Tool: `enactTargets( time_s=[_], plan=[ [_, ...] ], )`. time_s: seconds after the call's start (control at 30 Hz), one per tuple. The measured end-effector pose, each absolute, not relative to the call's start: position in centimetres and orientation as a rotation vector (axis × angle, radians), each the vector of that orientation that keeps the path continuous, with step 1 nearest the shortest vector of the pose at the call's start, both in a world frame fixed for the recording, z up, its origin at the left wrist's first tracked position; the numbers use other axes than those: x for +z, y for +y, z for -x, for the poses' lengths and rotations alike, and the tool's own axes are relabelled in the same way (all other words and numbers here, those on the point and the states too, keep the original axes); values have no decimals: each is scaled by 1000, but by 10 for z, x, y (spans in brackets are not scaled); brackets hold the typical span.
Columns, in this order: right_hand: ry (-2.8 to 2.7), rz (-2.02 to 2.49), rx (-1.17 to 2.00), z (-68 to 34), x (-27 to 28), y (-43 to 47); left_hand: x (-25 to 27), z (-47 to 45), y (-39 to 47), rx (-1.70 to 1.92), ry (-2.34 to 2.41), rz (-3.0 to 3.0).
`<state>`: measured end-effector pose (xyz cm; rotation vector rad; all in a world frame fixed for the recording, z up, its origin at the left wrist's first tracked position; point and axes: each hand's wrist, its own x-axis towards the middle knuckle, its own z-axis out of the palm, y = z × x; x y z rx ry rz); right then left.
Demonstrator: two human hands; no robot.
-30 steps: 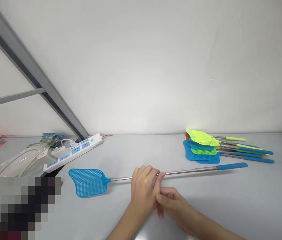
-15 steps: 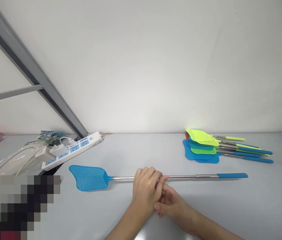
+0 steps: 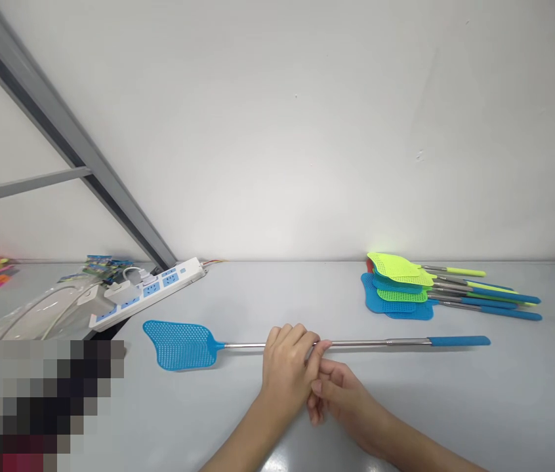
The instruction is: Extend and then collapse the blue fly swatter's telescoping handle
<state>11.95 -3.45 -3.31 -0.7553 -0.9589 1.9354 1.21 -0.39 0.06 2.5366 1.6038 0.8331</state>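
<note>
Swatter [image 3: 182, 345]: parallel to bench's [image 3: 267, 292] back edge, left hand [image 3: 288, 364] clenched round its shaft [image 3: 359, 344]. Right hand [image 3: 349, 396] meets the left; its grasp cannot be told. Risk: grip loosening could swing the handle [image 3: 459, 341] into the pile [image 3: 398, 295] near that edge.

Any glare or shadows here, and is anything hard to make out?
Head view: whitish glare on the grey table at the bottom edge; soft shadow beneath the nearest blue swatter. Head view: left hand and right hand look fairly sharp, but the lower-left corner is too pixelated to read.
</note>
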Motion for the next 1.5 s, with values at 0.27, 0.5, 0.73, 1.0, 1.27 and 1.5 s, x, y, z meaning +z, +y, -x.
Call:
enactTargets(
  time_s=[0.27, 0.5, 0.73, 1.0, 1.27, 1.5],
  plan=[
    [-1013, 807, 1891, -118, -34, -36, -3, -14, -5, 863, 1547, -2563],
    [-1057, 775, 1888, -119, -32, -37, -5, -13, -3, 880, 1559, -2600],
    [-1019, 807, 1875, -119, -34, -36, -3, -12, -3, 840, 1543, -2577],
    [-875, 807, 1891, -117, -31, -36, 0, -11, -4, 816, 1525, -2564],
    [-1039, 817, 1863, -118, -32, -36, -4, -13, -4, 836, 1544, -2566],
    [-1042, 770, 1892, -119, -29, -37, -7, -15, -2, 844, 1565, -2584]
  ],
)
